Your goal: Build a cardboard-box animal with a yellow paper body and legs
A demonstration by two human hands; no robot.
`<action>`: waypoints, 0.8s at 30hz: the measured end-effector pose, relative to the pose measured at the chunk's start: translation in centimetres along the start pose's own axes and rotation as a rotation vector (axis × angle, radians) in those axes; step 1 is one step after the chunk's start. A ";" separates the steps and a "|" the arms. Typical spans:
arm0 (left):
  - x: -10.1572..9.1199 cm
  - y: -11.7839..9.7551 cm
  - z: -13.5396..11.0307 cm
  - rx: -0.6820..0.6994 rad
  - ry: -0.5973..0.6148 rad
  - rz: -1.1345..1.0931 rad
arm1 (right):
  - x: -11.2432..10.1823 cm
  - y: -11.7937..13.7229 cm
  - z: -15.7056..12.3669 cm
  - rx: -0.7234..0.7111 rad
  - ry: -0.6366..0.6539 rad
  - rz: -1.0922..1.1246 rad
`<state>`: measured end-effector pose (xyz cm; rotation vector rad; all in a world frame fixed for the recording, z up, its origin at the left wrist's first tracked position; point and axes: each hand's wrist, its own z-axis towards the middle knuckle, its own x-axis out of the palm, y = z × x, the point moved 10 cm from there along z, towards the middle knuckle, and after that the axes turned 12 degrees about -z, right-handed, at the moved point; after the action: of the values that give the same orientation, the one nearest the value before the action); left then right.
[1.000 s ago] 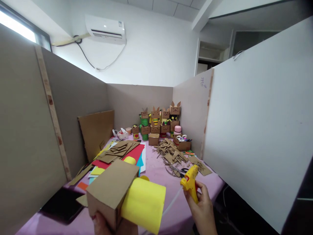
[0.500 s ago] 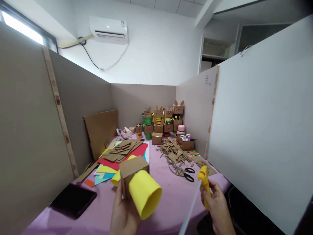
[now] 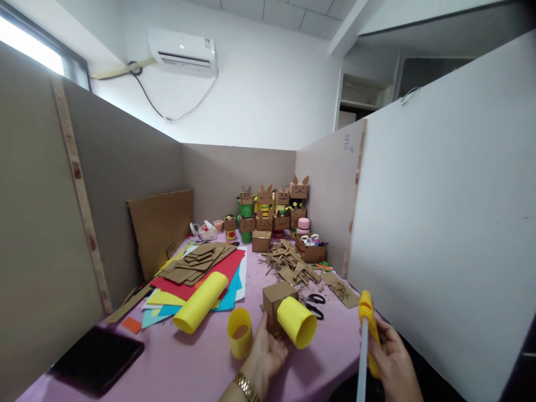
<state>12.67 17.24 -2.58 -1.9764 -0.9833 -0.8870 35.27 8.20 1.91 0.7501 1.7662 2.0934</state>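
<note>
My left hand (image 3: pixel 268 349) is closed around the lower side of a brown cardboard box (image 3: pixel 274 301), and a yellow paper tube (image 3: pixel 296 322) sticks out from the box's face toward me. In my right hand (image 3: pixel 391 352) is a yellow glue gun (image 3: pixel 368 318), with a long whitish glue stick (image 3: pixel 362 357) running out of its back. Just left of my left hand a short yellow paper cup (image 3: pixel 239 333) stands upright on the table. Farther left lies a longer yellow paper tube (image 3: pixel 201 304).
Black-handled scissors (image 3: pixel 315 310) lie behind the box, near a heap of cardboard scraps (image 3: pixel 288 262). Coloured sheets and cardboard pieces (image 3: pixel 196 262) are stacked at left. A dark tablet (image 3: pixel 98 357) lies front left. Cardboard animal figures (image 3: pixel 264 209) stand at the back.
My left hand has carried the box with its tube to the right, uncovering the yellow cup and the long tube. The glue gun has shifted slightly right with my right hand.
</note>
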 end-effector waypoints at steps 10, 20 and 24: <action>-3.7 -3.1 0.3 0.339 -0.171 0.196 | 0.6 -3.4 2.2 0.043 0.099 -0.030; -1.1 -5.2 -3.1 0.430 0.002 0.542 | 1.7 1.1 0.4 -0.158 -0.018 -0.154; 3.8 -3.5 -8.2 0.406 0.358 0.811 | 1.5 4.3 -1.8 -0.278 -0.091 -0.285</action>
<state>9.40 13.10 5.60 -1.5683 -0.0938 -0.4910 33.47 6.64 6.19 0.4773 1.4012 2.0179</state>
